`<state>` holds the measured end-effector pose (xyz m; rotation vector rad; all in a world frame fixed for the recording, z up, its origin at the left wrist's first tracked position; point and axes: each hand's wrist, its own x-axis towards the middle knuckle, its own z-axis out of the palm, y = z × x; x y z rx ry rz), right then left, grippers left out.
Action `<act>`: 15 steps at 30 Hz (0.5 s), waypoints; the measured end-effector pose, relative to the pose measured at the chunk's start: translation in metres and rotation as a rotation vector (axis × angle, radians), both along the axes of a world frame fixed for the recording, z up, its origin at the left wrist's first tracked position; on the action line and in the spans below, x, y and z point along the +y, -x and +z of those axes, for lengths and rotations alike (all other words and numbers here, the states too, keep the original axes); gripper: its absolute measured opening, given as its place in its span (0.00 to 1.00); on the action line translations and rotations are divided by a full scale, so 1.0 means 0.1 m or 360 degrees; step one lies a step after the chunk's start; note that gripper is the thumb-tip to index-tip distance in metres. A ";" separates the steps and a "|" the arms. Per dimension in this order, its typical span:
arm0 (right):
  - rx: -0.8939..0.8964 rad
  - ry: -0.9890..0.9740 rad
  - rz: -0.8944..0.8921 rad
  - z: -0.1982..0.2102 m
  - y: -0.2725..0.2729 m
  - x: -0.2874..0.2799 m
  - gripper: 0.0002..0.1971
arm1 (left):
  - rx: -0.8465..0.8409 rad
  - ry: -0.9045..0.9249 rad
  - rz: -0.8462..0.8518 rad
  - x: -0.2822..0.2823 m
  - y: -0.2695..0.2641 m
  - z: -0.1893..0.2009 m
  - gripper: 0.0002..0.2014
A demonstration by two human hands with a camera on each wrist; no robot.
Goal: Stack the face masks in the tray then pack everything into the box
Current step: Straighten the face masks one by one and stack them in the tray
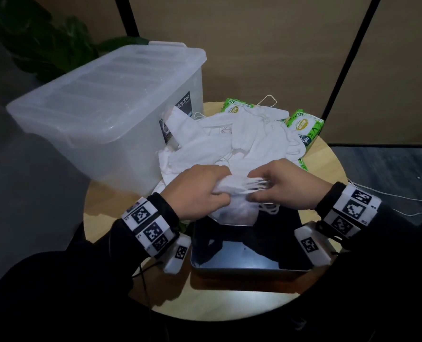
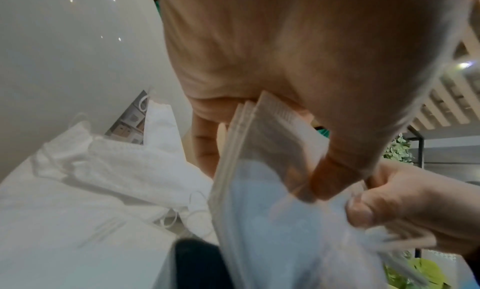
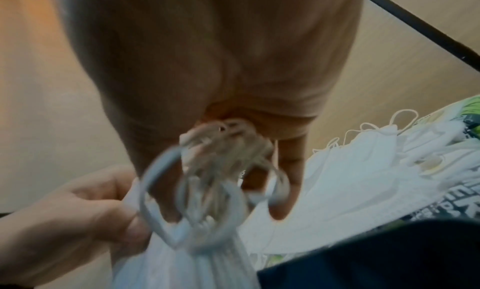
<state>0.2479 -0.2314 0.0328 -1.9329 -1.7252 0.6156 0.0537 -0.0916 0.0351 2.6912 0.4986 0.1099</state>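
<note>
The left hand (image 1: pixel 200 191) grips one end of a small bundle of face masks (image 1: pixel 232 186), fingers and thumb curled around the folded edges. The right hand (image 1: pixel 286 186) pinches the ear loops (image 3: pixel 207 201) at the other end of the same bundle. Directly below both hands stands the dark tray (image 1: pixel 249 255) on the round counter (image 1: pixel 328 164), and the bundle hangs over its far edge. Just beyond the hands lies a loose pile of white masks (image 1: pixel 229 137), with green wipe packs (image 1: pixel 303 124) behind it. Beyond the left hand stands the closed translucent box (image 1: pixel 106 107).
</note>
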 end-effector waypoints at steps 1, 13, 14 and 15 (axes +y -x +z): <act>0.0109 -0.0050 -0.0037 0.01 -0.01 -0.01 0.13 | 0.0000 0.0032 0.0010 0.01 0.00 0.02 0.14; 0.1872 -0.0176 -0.0266 0.23 0.06 -0.05 0.14 | -0.0022 0.0127 -0.0089 0.18 0.01 0.12 0.16; 0.1820 -0.0204 -0.0324 0.21 0.05 -0.05 0.17 | 0.0006 0.0119 -0.0104 0.20 0.03 0.11 0.19; 0.1760 -0.0239 -0.0428 0.19 0.03 -0.05 0.20 | 0.0022 0.0090 -0.0141 0.23 0.05 0.09 0.26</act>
